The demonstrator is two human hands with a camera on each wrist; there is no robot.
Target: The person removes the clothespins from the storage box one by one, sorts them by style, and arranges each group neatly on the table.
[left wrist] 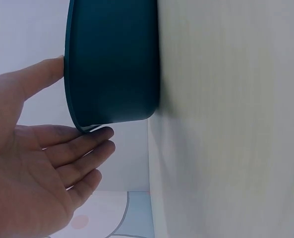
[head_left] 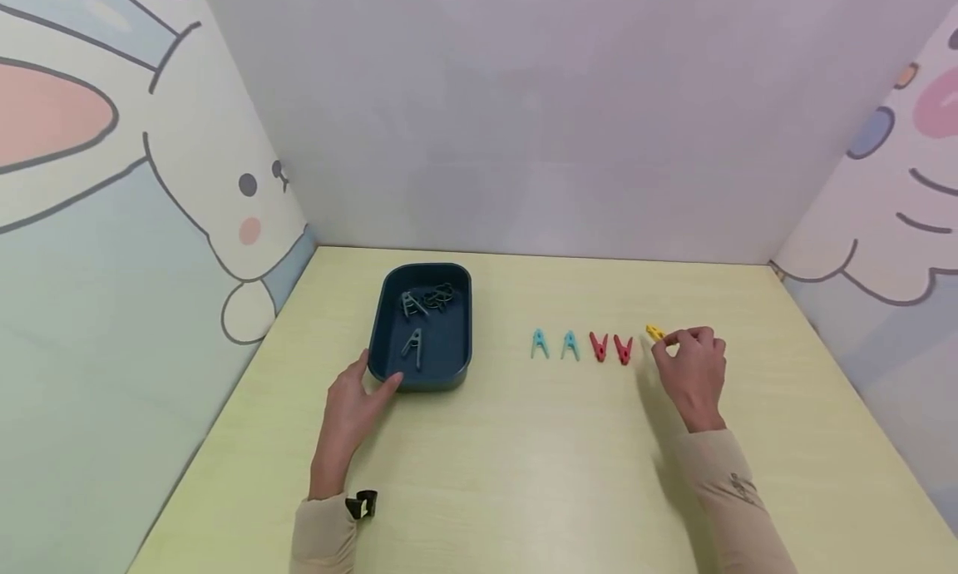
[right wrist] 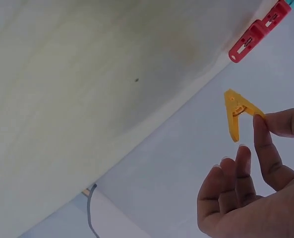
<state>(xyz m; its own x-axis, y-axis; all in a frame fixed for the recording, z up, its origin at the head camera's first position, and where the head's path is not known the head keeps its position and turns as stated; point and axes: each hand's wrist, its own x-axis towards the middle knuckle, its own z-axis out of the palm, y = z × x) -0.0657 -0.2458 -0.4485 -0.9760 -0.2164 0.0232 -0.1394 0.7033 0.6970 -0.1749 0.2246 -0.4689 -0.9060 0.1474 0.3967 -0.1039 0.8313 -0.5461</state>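
Observation:
My right hand (head_left: 694, 373) pinches a yellow clothespin (right wrist: 237, 110) by one of its legs, between thumb and index finger. In the right wrist view this clothespin hangs above the table while the other fingers stay loose. My left hand (head_left: 353, 409) is at the near left corner of a dark blue plastic bin (left wrist: 112, 64). Its thumb touches the rim and its other fingers extend along the side. Inside the bin lie a grey clothespin (head_left: 414, 347), another grey clothespin (head_left: 412, 303) and a dark tangled cluster (head_left: 438, 296).
Two light blue clothespins (head_left: 540, 343) and two red clothespins (head_left: 599, 346) stand in a row on the pale table (head_left: 524, 457), between the bin and my right hand. A plain wall (head_left: 524, 125) borders the back; walls with cartoon drawings flank both sides.

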